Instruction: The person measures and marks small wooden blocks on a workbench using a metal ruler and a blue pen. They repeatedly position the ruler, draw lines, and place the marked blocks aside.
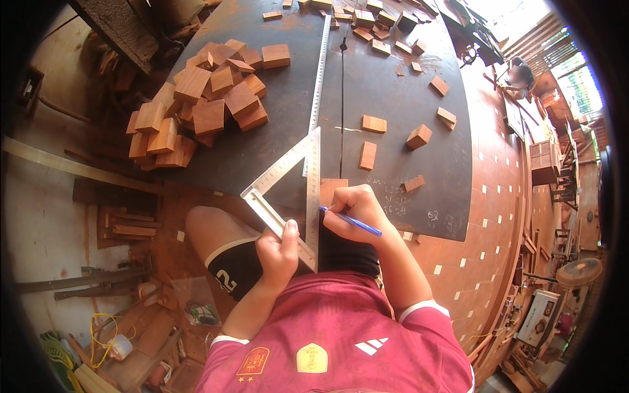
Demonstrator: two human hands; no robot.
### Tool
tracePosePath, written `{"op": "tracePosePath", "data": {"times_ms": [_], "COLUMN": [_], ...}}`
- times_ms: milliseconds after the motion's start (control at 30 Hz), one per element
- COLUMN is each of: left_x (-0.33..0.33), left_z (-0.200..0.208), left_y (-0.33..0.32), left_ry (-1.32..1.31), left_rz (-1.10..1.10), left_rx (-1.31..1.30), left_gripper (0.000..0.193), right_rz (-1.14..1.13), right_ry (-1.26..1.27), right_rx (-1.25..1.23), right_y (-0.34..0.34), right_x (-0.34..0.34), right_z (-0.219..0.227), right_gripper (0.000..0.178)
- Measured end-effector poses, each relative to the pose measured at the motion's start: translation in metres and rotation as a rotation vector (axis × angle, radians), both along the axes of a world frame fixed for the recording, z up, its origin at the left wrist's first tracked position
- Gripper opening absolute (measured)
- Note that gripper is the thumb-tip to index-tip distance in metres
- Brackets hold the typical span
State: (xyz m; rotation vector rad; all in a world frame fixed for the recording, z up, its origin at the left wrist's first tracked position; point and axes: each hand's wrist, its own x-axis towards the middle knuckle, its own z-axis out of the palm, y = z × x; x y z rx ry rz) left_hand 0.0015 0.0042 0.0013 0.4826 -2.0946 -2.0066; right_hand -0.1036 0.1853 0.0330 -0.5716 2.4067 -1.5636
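Note:
My left hand point(278, 255) is closed on the thick rail of a metal triangular set square point(280, 165), thumb on top. One long graduated edge of the square runs beside a small wooden block point(333, 187) at the table's near edge. In my right hand point(355, 208) is a blue pen point(362, 226), its tip by the square's edge and the block. My right fist partly hides the block. A long steel ruler point(320, 72) lies up the dark table point(282, 124), and the square's upper corner overlaps it.
A heap of reddish wooden blocks point(209, 98) is on the table's left. Loose blocks point(374, 123) lie scattered on the right and far end. Chalk writing marks the near right. Beyond the table are a tiled floor point(485, 203), a fan point(579, 270) and another person point(519, 77).

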Motion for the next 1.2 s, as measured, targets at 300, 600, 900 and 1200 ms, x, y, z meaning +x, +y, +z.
{"op": "tracePosePath", "data": {"times_ms": [300,600,900,1200], "left_x": [-0.002,-0.002,-0.001,-0.007], "left_z": [0.002,0.002,-0.001,0.001], "left_y": [0.0,-0.001,0.0,0.012], "left_ry": [0.014,0.008,0.051,0.084], "left_rz": [-0.002,-0.01,-0.034,-0.049], "left_rx": [-0.043,-0.018,0.009,-0.02], "left_gripper": [0.03,0.031,0.029,0.022], "right_rz": [-0.173,0.021,-0.157,-0.236], "right_ry": [-0.015,-0.037,0.062,-0.093], "right_rx": [-0.055,0.041,-0.161,-0.259], "right_y": [-0.005,-0.001,0.021,0.013], "right_x": [-0.015,0.003,0.011,-0.006], "right_z": [-0.001,0.009,0.004,-0.011], "right_gripper": [0.03,0.024,0.02,0.009]}}
